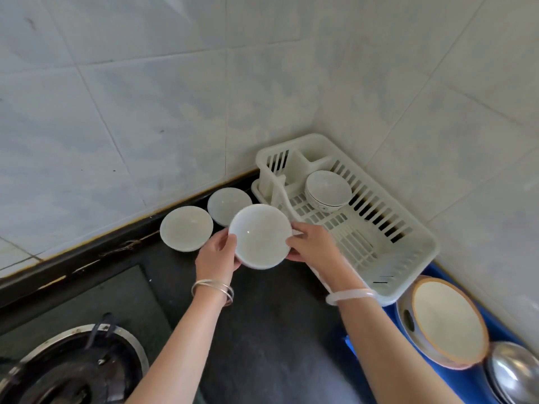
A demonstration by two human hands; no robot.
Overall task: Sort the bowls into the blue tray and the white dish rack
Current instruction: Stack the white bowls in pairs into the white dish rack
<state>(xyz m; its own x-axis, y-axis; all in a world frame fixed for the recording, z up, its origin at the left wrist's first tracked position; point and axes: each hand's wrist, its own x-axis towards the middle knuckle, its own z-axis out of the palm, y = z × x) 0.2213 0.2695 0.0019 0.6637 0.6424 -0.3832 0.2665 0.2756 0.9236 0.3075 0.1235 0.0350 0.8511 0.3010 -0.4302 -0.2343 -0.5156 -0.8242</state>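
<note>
I hold a white bowl (259,236) above the dark counter with both hands. My left hand (217,253) grips its left rim and my right hand (313,243) grips its right rim. Two more white bowls (186,228) (226,204) sit on the counter behind it, by the wall. The white dish rack (408,252) stands in the corner to the right, with a small stack of white bowls (328,189) inside at its far end. The blue tray (501,319) lies at the lower right and holds a brown-rimmed bowl (449,322) and a steel bowl (513,374).
A gas burner (67,371) sits at the lower left in a steel ring. Tiled walls meet in a corner behind the rack. A metal dish (408,319) with a slot lies under the brown-rimmed bowl.
</note>
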